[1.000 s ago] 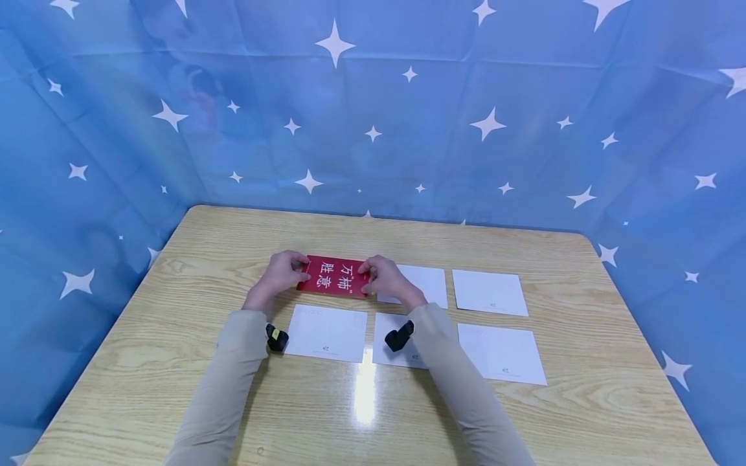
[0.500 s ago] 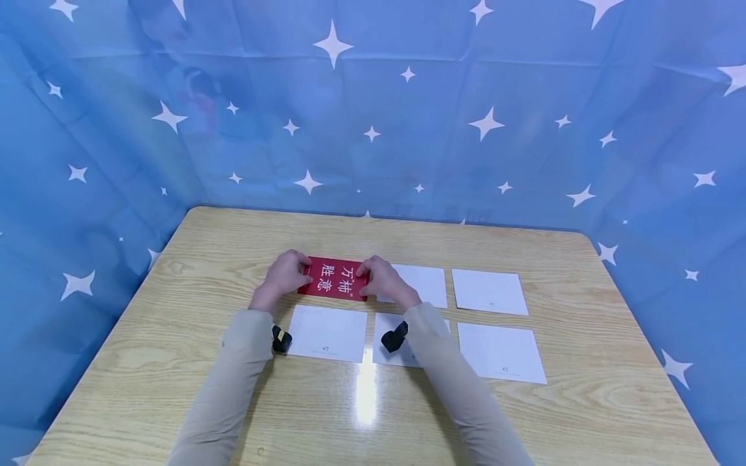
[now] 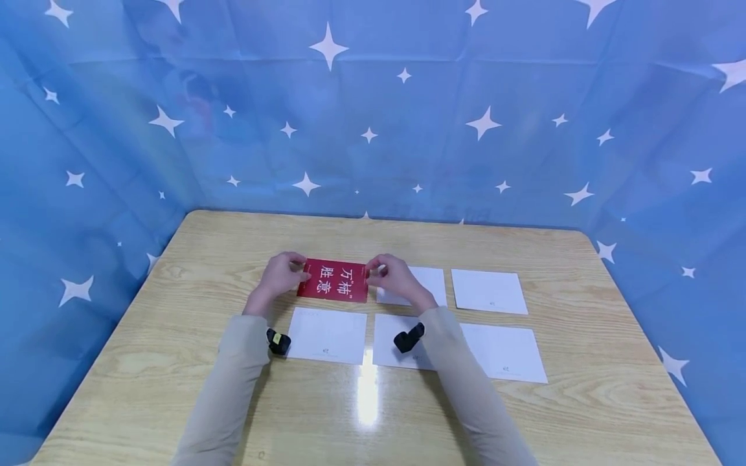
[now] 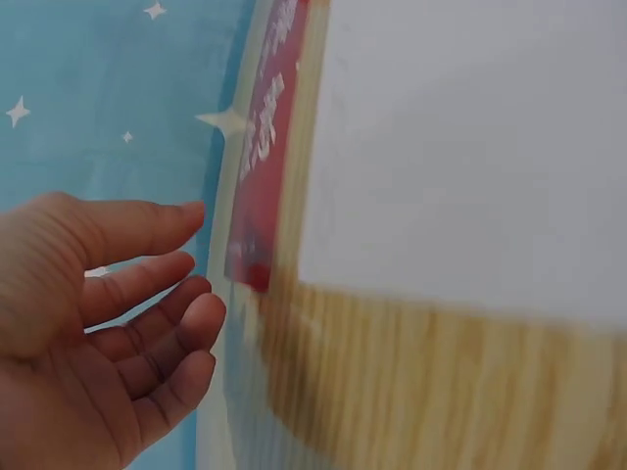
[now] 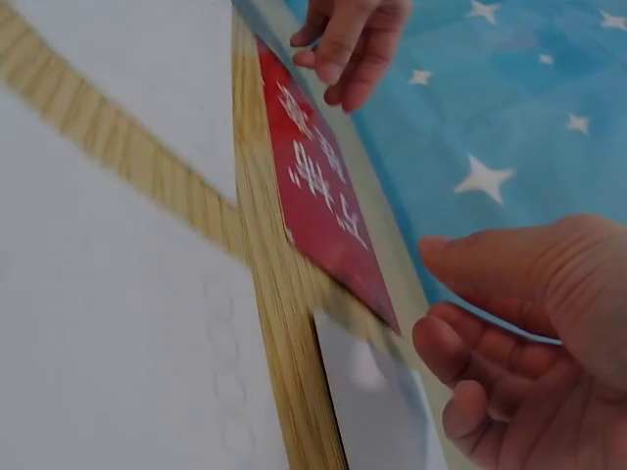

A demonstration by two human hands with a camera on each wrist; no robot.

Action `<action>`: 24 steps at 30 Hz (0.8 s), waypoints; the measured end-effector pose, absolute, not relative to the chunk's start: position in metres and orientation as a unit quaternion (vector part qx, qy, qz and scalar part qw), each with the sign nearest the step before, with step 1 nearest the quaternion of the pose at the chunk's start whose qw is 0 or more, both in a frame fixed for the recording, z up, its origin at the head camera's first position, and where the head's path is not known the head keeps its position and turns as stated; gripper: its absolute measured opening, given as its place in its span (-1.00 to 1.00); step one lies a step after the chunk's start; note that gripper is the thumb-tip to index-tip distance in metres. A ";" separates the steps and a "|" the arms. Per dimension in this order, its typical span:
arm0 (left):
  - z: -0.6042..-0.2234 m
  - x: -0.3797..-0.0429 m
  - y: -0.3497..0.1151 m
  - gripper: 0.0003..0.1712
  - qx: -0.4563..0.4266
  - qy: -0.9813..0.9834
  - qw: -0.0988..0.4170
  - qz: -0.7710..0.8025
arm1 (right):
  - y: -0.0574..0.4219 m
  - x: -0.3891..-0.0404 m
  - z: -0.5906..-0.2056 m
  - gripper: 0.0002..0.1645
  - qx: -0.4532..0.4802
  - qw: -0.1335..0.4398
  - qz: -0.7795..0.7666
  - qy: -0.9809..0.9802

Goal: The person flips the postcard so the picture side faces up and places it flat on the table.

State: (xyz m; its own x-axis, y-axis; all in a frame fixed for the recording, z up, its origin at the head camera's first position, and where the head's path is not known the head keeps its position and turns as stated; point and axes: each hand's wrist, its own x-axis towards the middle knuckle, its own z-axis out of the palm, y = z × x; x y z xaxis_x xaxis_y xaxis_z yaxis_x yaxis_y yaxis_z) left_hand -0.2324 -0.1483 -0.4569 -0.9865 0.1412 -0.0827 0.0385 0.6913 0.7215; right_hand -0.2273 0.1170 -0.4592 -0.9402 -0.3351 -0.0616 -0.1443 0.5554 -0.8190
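A red card with white characters lies flat on the wooden table, at the left of the back row. At its left edge is my left hand, fingers loosely bent. The left wrist view shows that hand holding nothing, with the red card just beyond its fingertips. My right hand is by the card's right edge, over a white card. Seen from the right wrist, its thumb and relaxed fingers are apart, and the red card lies beside them.
More white cards lie in rows: one at the back right, and a front row with a left card, a middle card partly under my right wrist, and a right card. A blue starred curtain hangs behind the table.
My right hand first rests on the red card's right end, then draws off to the right with its fingers loosened. My left hand eases slightly left. The card stays nearly in place.
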 end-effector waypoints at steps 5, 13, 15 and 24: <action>-0.458 -0.233 -0.135 -0.58 0.082 0.907 0.059 0.409 | 0.137 -0.222 -0.459 -0.69 -0.128 0.085 -0.454 0.878; -0.455 -0.240 -0.106 -0.57 0.114 0.896 0.056 0.427 | 0.163 -0.220 -0.453 -0.66 -0.099 0.053 -0.459 0.881; -0.454 -0.242 -0.097 -0.57 0.117 0.893 0.061 0.431 | 0.170 -0.221 -0.453 -0.66 -0.095 0.040 -0.457 0.884; -0.452 -0.247 -0.059 -0.57 0.149 0.882 0.089 0.439 | 0.201 -0.219 -0.449 -0.63 -0.045 0.032 -0.443 0.895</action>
State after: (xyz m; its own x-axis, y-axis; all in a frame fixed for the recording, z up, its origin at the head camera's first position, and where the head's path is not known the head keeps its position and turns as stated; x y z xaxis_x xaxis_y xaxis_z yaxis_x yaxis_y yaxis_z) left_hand -0.2472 -0.0588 -0.4524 -0.9396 0.3414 -0.0252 0.1858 0.5705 0.8000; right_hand -0.2186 0.2014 -0.4490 -0.9939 -0.1086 -0.0173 -0.0520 0.6027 -0.7963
